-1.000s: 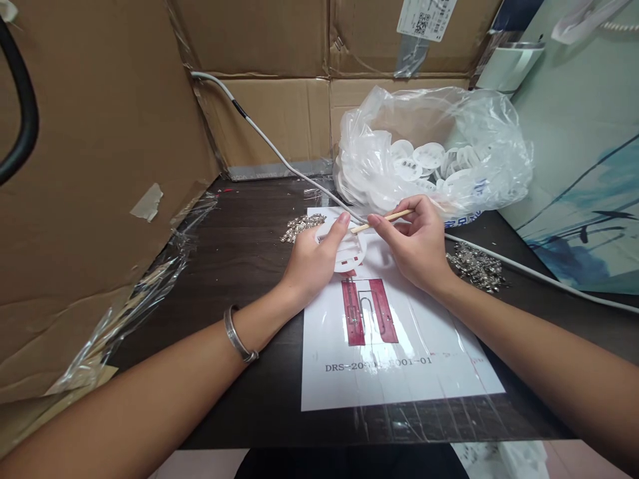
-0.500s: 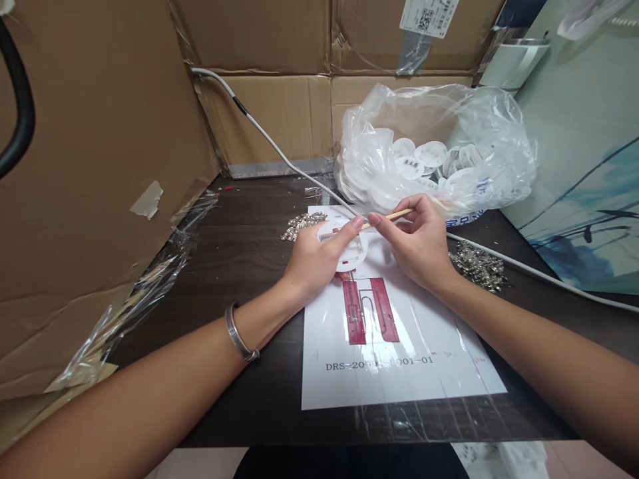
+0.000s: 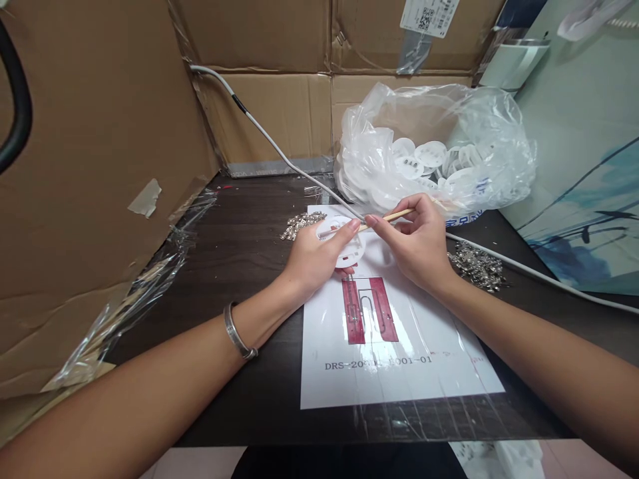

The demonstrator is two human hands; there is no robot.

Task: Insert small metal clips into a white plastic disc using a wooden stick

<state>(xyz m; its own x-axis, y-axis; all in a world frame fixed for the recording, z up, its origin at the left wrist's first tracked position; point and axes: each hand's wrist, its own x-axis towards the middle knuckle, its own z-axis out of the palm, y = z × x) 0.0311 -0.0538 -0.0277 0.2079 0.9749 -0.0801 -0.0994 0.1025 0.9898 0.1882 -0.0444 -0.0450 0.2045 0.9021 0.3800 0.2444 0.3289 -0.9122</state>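
Note:
My left hand (image 3: 317, 256) grips a round white plastic disc (image 3: 353, 253) above the printed sheet (image 3: 399, 379), its thumb across the disc's upper part. My right hand (image 3: 417, 236) is closed round a thin wooden stick (image 3: 397, 215), which points left over the disc to my left thumb. The two thumbs are close together. What the stick's tip touches is hidden. A pile of small metal parts (image 3: 299, 225) lies just left of my left hand, and another metal pile (image 3: 478, 266) is right of my right wrist.
A clear plastic bag (image 3: 364, 159) with several white discs stands behind my hands. A grey cable (image 3: 269, 138) crosses the dark table (image 3: 239, 266) behind them. Cardboard walls (image 3: 279, 120) rise at the left and back; a pale panel (image 3: 589, 199) is on the right.
The disc is tilted slightly differently in my left hand, and my right thumb has shifted a little left. Both hands keep their holds. The whole view has shifted very slightly.

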